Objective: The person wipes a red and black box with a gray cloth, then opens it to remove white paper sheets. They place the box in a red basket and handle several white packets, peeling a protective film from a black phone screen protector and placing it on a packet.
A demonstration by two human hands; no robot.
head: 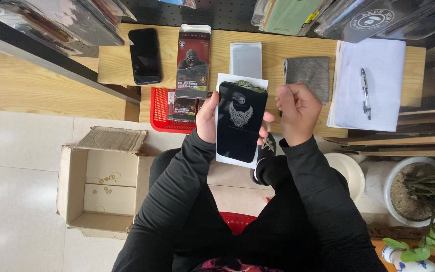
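Observation:
My left hand [206,119] grips a black screen-protector sheet with a winged emblem, lying on a white backing card [239,121], and holds it upright in front of me. Fingertips of that hand curl round the card's right edge. My right hand [299,112] hovers just right of the card, fingers curled in with thumb and forefinger pinched together; whether anything small sits between them I cannot tell. Both arms wear black sleeves.
On the wooden table [112,65] lie a black phone [145,55], a dark retail box [193,60], a clear glass sheet [246,59], a grey cloth [308,73] and a notepad with pen [366,88]. A red basket [161,112] sits below; an open cardboard box [96,186] on the floor; potted plant [419,194] right.

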